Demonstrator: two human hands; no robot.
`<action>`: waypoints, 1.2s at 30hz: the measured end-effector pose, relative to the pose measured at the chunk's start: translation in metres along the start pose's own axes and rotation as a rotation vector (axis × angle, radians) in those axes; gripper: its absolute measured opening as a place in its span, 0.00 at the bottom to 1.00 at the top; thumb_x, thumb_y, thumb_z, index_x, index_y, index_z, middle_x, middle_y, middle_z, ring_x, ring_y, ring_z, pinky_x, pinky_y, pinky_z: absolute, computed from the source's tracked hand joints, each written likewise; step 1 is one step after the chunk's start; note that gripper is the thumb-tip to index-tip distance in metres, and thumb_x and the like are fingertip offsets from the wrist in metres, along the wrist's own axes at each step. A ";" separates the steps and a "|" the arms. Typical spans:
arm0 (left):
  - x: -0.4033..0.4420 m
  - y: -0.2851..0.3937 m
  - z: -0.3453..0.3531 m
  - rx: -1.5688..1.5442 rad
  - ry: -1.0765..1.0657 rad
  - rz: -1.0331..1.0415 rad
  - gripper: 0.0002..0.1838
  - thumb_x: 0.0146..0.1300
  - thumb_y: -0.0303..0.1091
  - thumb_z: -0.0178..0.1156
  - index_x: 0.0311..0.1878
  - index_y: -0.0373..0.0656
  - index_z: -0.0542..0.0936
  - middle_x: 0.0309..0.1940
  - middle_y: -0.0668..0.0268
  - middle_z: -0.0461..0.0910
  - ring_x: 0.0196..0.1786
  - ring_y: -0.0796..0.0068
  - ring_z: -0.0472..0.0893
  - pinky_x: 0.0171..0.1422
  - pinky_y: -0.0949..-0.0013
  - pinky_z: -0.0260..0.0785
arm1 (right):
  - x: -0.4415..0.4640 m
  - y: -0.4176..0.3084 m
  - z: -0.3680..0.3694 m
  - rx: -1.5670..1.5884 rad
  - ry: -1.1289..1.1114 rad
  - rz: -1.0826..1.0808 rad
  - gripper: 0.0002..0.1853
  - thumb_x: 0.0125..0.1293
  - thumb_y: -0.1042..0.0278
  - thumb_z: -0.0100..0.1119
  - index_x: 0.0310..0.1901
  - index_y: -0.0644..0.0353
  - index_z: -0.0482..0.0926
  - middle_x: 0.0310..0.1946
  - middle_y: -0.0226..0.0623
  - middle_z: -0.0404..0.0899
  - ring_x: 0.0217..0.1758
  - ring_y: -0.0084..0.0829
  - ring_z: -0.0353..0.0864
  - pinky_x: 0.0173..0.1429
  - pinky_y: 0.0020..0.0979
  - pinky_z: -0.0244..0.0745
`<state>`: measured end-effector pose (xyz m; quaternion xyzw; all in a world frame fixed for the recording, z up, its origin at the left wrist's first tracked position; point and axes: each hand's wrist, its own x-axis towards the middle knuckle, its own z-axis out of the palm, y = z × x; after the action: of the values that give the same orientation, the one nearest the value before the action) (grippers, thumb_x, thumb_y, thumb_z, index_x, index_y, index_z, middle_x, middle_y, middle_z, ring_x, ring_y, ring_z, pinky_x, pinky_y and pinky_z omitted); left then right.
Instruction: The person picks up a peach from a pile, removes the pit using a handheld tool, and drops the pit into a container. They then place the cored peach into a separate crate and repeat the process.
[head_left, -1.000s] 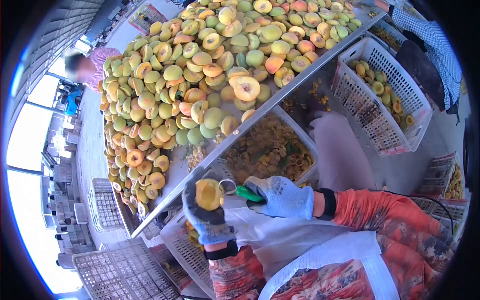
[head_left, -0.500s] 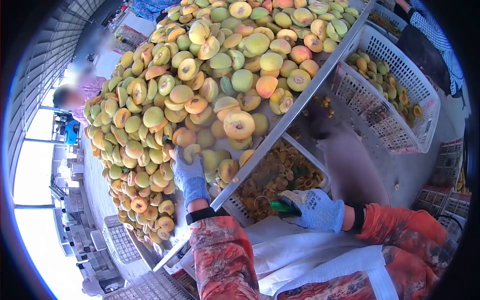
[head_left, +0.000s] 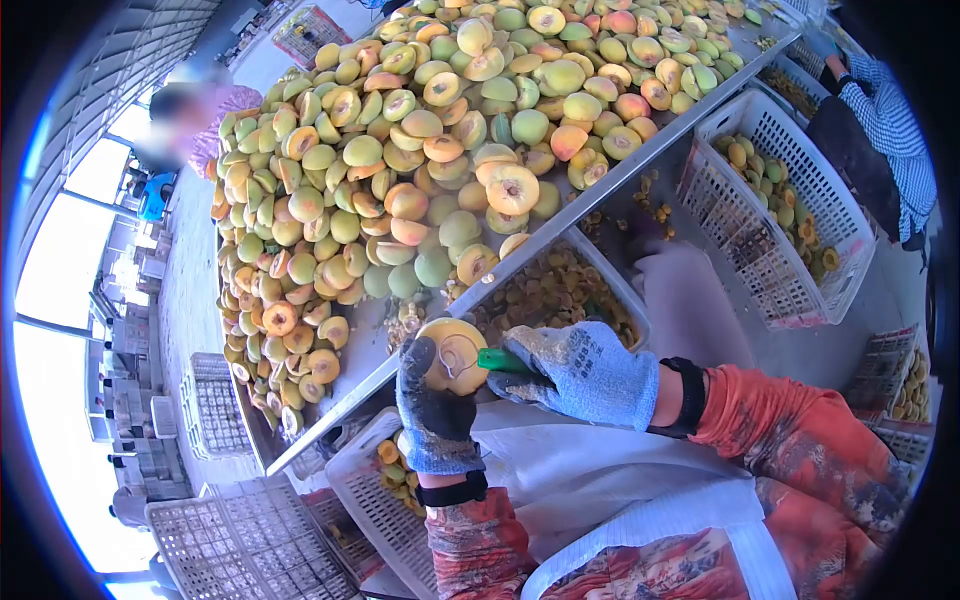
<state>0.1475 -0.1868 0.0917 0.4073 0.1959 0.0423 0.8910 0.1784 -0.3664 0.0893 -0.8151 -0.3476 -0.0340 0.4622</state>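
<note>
My left hand (head_left: 436, 410), in a blue glove with dark, stained fingers, holds a halved fruit (head_left: 452, 350) with its cut face toward my right hand. Closed round a green handle (head_left: 495, 360), my right hand (head_left: 580, 372) keeps the tool's metal ring against the cut face. Both hands are over my apron, just in front of the metal edge of the table (head_left: 560, 222). A large heap of halved fruit (head_left: 400, 150) covers the table. Behind my right hand, a crate of small brown-yellow pieces (head_left: 570, 300) is partly hidden.
A white crate of fruit (head_left: 790, 215) stands at the right, near a person in a checked sleeve (head_left: 890, 130). Another person in pink (head_left: 215, 120) is at the far left. Crates (head_left: 240, 540) stand at the lower left, one holding fruit (head_left: 385, 500) beside my left forearm.
My left hand has come back from the heap with a fruit half in it. My right hand has moved left and up, bringing the ring tool onto the fruit. The view has shifted.
</note>
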 end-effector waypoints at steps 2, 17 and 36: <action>-0.015 -0.005 0.004 -0.025 -0.015 0.023 0.23 0.56 0.41 0.56 0.51 0.37 0.71 0.47 0.54 0.75 0.48 0.60 0.77 0.51 0.59 0.73 | -0.005 -0.012 -0.001 -0.118 -0.054 0.003 0.16 0.56 0.55 0.61 0.32 0.59 0.71 0.18 0.38 0.73 0.19 0.41 0.75 0.21 0.36 0.67; -0.066 -0.001 0.012 0.214 0.048 0.117 0.20 0.59 0.37 0.54 0.51 0.34 0.71 0.41 0.56 0.76 0.45 0.64 0.77 0.46 0.65 0.73 | -0.024 -0.042 -0.022 -0.266 -0.303 -0.064 0.19 0.56 0.51 0.59 0.38 0.60 0.73 0.17 0.44 0.74 0.20 0.44 0.76 0.23 0.39 0.68; -0.032 -0.037 0.010 0.815 0.226 0.674 0.19 0.63 0.38 0.54 0.51 0.33 0.73 0.44 0.59 0.75 0.44 0.69 0.77 0.49 0.69 0.71 | -0.028 -0.030 0.001 -0.358 -0.350 0.027 0.26 0.54 0.68 0.54 0.54 0.71 0.64 0.28 0.50 0.75 0.31 0.40 0.80 0.31 0.40 0.72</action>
<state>0.1192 -0.2263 0.0804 0.7530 0.1494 0.2901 0.5714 0.1392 -0.3706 0.1000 -0.8819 -0.4001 0.0529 0.2437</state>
